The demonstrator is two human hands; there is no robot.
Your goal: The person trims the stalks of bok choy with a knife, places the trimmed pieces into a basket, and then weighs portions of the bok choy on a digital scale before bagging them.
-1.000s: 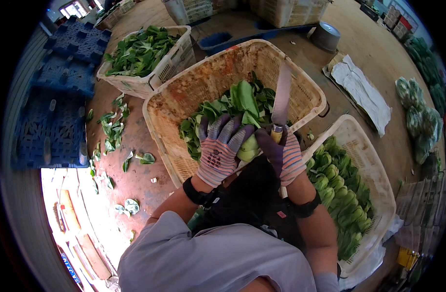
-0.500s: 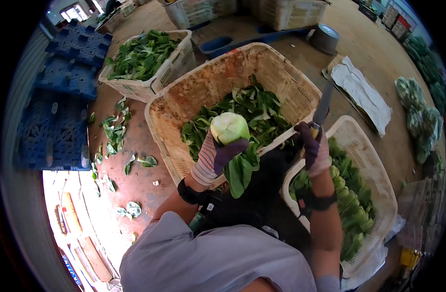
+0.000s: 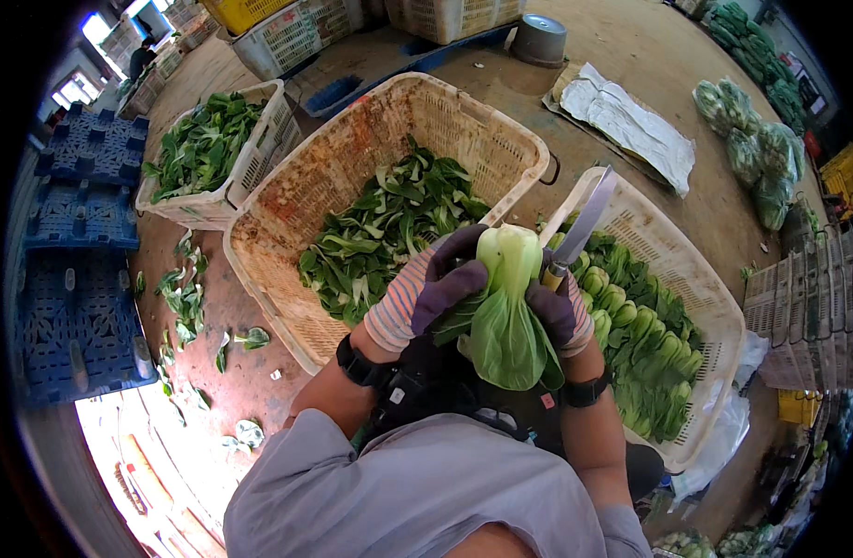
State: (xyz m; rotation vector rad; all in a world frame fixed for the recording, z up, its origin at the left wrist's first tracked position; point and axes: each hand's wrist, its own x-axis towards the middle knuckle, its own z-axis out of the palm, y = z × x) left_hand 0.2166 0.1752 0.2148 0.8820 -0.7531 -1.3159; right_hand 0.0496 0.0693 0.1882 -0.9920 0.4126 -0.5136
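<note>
Biggest risk I see from here: the knife (image 3: 583, 223). It's gripped in the right hand (image 3: 559, 312), tight beside the bok choy (image 3: 508, 302) that the left hand (image 3: 438, 290) grasps. A small roll of the right wrist could put the edge into the left fingers or score the stalk. Can't make out which side is sharp.

Next: blade points up and right, overlapping the far-left corner of the packed crate (image 3: 654, 223) in my view. A low swing right could clip its rim or the rows of greens (image 3: 640, 325) inside. Can't judge blade height.

Third: stalk looks smooth, gloves are fabric. If the left grip slackens, I'd expect the head to drop outside the near edge of the stained crate (image 3: 333, 158).

Pose: forearms come up from the bottom, elbows bent, hands nearly meeting. Left hand angles in from the left, thumb and fingers curled on the stalk's left side. Right forearm is near vertical, fingers closed round the knife handle; contact with the stalk I can't confirm.

Bok choy is held off the crates, base up, leaves hanging toward the wearer, between the stained crate's near edge and the packed crate's left edge.
</note>
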